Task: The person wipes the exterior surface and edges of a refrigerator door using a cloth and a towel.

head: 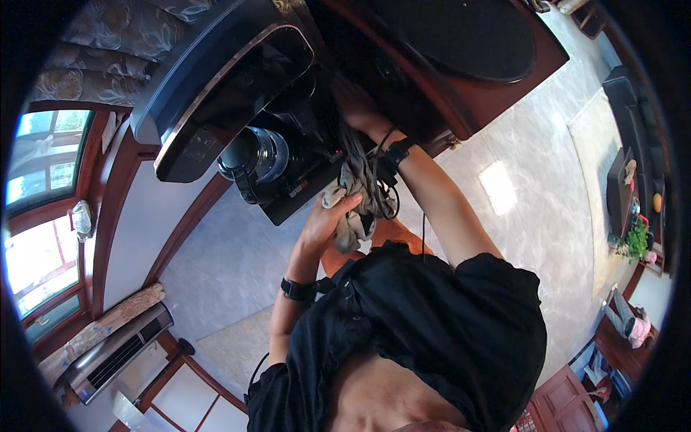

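A bunched grey cloth (350, 232) hangs from my left hand (330, 216), whose thumb presses over its folds. Black cables loop beside the cloth. Farther up, my right hand (360, 107) reaches into the dark space beside a glossy black panel (237, 97); its fingers are dim and blurred, so their grip is hidden. The upper end of the cloth runs up near that wrist. Left of both hands, a clear kettle (274, 154) with a black handle stands on a black appliance base (286, 202) with small buttons and a red light.
Dark red wooden furniture (480, 102) with a black oval top lies at the upper right. Windows with red frames (51, 216) and an air conditioner (121, 353) are at left. Grey marbled floor (518, 232) spreads below; a black sofa (637, 129) and low table stand far right.
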A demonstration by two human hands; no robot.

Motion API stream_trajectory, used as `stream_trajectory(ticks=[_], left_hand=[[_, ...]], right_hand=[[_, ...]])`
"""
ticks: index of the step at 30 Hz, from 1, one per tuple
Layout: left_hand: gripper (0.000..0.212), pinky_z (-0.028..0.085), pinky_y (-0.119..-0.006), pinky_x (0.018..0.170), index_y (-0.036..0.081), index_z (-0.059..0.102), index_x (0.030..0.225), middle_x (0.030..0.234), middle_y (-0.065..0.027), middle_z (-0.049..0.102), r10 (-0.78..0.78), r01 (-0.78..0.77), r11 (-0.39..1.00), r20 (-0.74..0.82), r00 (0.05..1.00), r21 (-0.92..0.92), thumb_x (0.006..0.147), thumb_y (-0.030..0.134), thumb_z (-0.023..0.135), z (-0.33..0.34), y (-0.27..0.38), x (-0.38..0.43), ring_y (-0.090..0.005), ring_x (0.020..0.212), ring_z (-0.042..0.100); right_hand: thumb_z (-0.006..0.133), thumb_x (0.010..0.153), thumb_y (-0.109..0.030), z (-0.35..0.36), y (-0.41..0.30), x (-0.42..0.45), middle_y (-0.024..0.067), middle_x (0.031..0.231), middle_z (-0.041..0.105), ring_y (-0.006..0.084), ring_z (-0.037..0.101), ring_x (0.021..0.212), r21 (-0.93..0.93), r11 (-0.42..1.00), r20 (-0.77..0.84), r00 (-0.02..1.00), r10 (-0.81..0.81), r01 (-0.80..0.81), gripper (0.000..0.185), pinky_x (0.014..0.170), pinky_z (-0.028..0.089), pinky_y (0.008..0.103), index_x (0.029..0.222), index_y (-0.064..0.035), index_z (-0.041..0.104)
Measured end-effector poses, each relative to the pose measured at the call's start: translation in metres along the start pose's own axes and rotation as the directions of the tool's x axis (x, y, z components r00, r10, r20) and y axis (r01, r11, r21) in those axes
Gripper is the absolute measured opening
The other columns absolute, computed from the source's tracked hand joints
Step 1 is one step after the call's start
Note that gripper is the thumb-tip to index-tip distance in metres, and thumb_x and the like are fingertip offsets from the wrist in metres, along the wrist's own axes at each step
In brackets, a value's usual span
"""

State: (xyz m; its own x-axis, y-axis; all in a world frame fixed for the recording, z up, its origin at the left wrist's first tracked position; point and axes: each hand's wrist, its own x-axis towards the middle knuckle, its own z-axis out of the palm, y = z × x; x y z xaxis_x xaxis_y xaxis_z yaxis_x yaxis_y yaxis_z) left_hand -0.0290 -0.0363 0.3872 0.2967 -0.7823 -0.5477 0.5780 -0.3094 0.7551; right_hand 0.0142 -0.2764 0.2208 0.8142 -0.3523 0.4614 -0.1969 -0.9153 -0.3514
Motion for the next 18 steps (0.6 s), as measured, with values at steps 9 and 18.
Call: stream_trajectory(ticks=[9,18], left_hand=[[0.023,0.05,-0.028,0.071,-0.002,0.059,0.102,0.095,-0.0073,0.063,-0.021,0.021,0.989,0.002,1.0,-0.144,0.083,0.011,0.061,0.005,0.002,0.011,-0.0159,0.081,0.061],[0.025,0.05,-0.028,0.068,0.0,0.058,0.105,0.096,-0.007,0.063,-0.026,0.021,0.991,-0.032,0.999,-0.132,0.084,0.012,0.06,-0.002,-0.014,0.031,-0.0158,0.078,0.062]], right_hand=[[0.049,0.076,0.003,-0.008,0.003,0.035,0.0196,0.124,0.048,0.0352,0.046,0.114,0.568,0.812,-0.06,0.977,0.203,-0.134,0.051,0.094,0.038,0.0415,0.126,-0.0072,0.048],[0.043,0.081,0.003,0.017,0.01,0.03,0.0261,0.104,0.056,0.0402,0.053,0.096,0.321,0.936,-0.224,0.949,0.22,-0.141,0.04,0.089,0.04,0.0451,0.119,-0.0011,0.053]])
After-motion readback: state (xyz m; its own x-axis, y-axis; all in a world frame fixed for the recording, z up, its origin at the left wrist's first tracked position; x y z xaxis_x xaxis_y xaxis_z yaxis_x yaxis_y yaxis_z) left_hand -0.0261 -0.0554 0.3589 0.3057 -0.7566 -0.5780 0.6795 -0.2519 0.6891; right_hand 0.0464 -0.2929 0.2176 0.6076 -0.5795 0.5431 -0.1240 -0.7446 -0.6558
